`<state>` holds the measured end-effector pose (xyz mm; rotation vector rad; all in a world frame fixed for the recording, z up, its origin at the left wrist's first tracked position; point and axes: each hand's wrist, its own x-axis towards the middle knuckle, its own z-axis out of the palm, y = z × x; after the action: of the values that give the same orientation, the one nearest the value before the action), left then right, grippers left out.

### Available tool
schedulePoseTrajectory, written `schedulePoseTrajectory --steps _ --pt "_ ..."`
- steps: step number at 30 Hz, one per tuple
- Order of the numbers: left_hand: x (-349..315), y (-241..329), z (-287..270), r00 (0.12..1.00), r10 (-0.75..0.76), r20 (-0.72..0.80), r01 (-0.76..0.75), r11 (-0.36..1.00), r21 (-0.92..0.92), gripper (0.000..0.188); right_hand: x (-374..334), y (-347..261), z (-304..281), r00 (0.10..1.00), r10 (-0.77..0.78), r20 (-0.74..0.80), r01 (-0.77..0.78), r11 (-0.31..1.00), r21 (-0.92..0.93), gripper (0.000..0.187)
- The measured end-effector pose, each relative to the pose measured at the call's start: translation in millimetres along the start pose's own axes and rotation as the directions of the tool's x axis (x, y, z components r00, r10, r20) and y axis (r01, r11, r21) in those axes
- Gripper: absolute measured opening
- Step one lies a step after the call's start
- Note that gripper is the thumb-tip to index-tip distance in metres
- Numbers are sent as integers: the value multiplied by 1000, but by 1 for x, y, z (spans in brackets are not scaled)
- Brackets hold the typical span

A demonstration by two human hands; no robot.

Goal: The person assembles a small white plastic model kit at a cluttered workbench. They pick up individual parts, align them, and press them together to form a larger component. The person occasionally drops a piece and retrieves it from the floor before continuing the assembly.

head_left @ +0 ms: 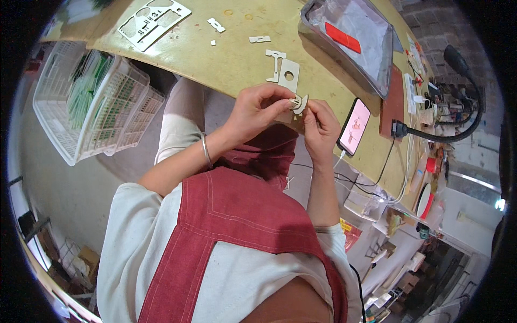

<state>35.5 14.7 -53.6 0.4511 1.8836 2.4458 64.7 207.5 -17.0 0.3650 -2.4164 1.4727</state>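
Close to the table's near edge, my left hand pinches a small pale part made of flat pieces, which look like thin wood, between thumb and fingers. A rounded pale piece stands out from it, and the fingertips of my right hand are closed on that piece's edge. How the pieces join is hidden by my fingers. Just beyond my hands lies a flat rectangular piece with a round hole, beside a thin branched piece. Two small notched pieces and a tiny square lie farther off.
A cut-out sheet lies at the far left of the table. To the right stand a grey tray holding a red packet, a lit phone on a cable, and a black gooseneck. White plastic baskets stand left.
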Motion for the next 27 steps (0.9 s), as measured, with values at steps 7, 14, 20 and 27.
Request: schedulePoseTrajectory --steps 7,14,20,27 --pt "2 2 -2 997 -63 51 63 998 -7 17 5 -2 -2 988 -151 -10 149 981 -123 12" --pt "21 9 -23 984 -129 125 133 991 -20 18 15 -3 12 979 -196 -47 187 971 -148 15" --pt "29 11 -36 985 -146 88 152 986 -69 23 20 0 40 971 -173 -162 154 981 -121 14" --pt "26 13 -32 993 -117 28 119 991 -56 22 21 2 47 956 -194 -220 180 980 -86 13"
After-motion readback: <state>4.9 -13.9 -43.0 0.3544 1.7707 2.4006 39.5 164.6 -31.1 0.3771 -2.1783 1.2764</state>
